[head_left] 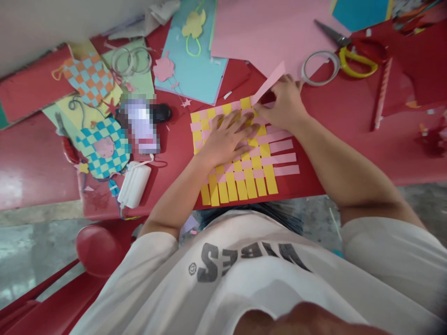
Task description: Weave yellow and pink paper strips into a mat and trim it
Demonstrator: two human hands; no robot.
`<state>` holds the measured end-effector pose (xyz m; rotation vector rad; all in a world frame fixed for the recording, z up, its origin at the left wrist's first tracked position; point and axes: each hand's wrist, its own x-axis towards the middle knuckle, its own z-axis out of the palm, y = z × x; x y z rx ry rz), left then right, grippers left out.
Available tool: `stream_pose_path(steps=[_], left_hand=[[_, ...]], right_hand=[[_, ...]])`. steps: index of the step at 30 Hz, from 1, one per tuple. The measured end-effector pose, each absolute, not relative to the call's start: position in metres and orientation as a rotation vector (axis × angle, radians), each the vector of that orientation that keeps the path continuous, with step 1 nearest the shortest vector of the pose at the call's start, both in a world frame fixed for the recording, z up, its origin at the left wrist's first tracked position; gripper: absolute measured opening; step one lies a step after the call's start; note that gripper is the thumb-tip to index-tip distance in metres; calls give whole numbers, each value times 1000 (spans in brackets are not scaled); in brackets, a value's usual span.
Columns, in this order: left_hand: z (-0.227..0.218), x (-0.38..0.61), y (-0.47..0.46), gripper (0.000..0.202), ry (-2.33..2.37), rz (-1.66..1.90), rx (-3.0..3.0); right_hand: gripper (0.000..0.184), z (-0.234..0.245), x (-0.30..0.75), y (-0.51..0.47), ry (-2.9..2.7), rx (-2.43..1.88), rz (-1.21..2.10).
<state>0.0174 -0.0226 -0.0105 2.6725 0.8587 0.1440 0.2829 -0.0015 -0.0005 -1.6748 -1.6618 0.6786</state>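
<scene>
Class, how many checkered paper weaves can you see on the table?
3: a yellow-and-pink weave under the left hand, an orange-and-blue weave at upper left, and a blue-and-green weave below that one. Others may be hidden.

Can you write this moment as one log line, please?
left hand: flat on woven paper mat | right hand: holding raised pink strip at mat's far edge | scissors: beside tape roll

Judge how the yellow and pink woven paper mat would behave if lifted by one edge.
The mat would probably bend and sag, since its paper looks thin. It is likely light for its size, having little visible thickness. The pink ends jutting out on the right could flop or catch, as they are unwoven there.
</scene>
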Motion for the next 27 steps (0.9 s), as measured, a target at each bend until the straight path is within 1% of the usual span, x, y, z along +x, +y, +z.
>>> stream_pose_path(steps=[5,8,15,19,27], left_hand=[[-10,17,-23,68,867,145,2671],[-9,17,-23,68,862,138,2677],[-10,17,-24,71,856,144,2684],[-10,16,-24,72,848,151,2688],[-9,16,-25,72,855,180,2695]], right_hand=[[40,-3,282,0,-1682,-1681,689],[39,-6,282,0,-1738,-1697,629],[41,-9,287,-1,-1882,-1747,439],[34,-13,292,3,-1964,-1702,337],[19,-19,293,10,-1999,-1689,273]])
